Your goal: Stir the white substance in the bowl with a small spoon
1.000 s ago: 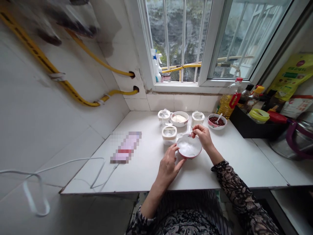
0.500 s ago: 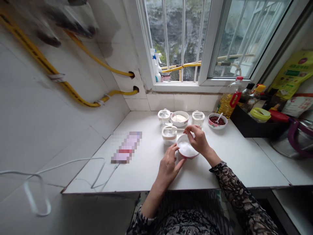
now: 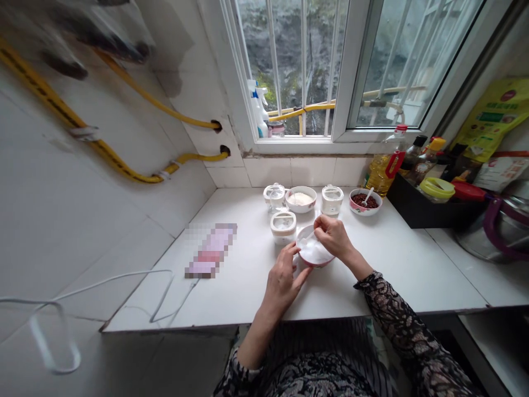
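Note:
A bowl of white powdery stuff (image 3: 314,251) stands on the white counter. My left hand (image 3: 284,275) grips its left and near rim between fingers and thumb. Over the bowl's right side, my right hand (image 3: 333,236) pinches a white spoon (image 3: 308,239), whose head lies at the powder. A lidded clear jar (image 3: 283,227) is just left and behind the bowl. Farther back are a second jar (image 3: 274,197), a bowl of pale grains (image 3: 301,199), a third jar (image 3: 332,199), and a bowl of dark red beans (image 3: 365,202) with a white spoon in it.
A blurred pink phone-like object (image 3: 212,251) with a white cable (image 3: 165,300) lies at the left. At the right are an oil bottle (image 3: 382,168), a black box (image 3: 417,212) of bottles and a metal pot (image 3: 487,234). A window (image 3: 306,145) is behind.
My right hand has lowered the spoon from above the bowl's back edge, beside the near jar, into the bowl. My left hand still holds the rim. The view has shifted slightly.

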{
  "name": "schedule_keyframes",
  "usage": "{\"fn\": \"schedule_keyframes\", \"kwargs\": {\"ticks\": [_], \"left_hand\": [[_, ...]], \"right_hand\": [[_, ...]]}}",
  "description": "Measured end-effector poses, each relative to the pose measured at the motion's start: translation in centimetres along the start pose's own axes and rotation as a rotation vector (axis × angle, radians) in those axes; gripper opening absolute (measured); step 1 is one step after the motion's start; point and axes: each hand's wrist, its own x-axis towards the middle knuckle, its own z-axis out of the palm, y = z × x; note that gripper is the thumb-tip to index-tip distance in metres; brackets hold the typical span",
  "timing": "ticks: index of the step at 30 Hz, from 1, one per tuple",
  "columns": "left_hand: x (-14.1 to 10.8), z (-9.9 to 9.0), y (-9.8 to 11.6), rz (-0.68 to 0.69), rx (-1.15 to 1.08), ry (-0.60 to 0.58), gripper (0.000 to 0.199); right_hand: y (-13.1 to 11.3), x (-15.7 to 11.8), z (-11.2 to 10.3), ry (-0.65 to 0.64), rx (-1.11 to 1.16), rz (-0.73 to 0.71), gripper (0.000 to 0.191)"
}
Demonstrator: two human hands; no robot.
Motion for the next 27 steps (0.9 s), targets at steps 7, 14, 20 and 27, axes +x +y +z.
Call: {"fn": "schedule_keyframes", "kwargs": {"ticks": [7,14,20,27], "left_hand": [[0.0,0.0,0.0,-0.003,0.000,0.004,0.040],[0.0,0.0,0.1,-0.020,-0.026,-0.007,0.040],[0.0,0.0,0.1,-0.028,-0.030,-0.010,0.039],[0.0,0.0,0.1,-0.035,-0.019,-0.014,0.040]], "right_hand": [[0.9,0.3,-0.1,-0.017,0.259,0.214,0.008],[1.0,0.8,-0.9,0.015,0.374,0.259,0.008],[1.2,0.9,-0.9,0.020,0.397,0.282,0.008],[1.2,1.3,-0.9,0.022,0.574,0.345,0.007]]}}
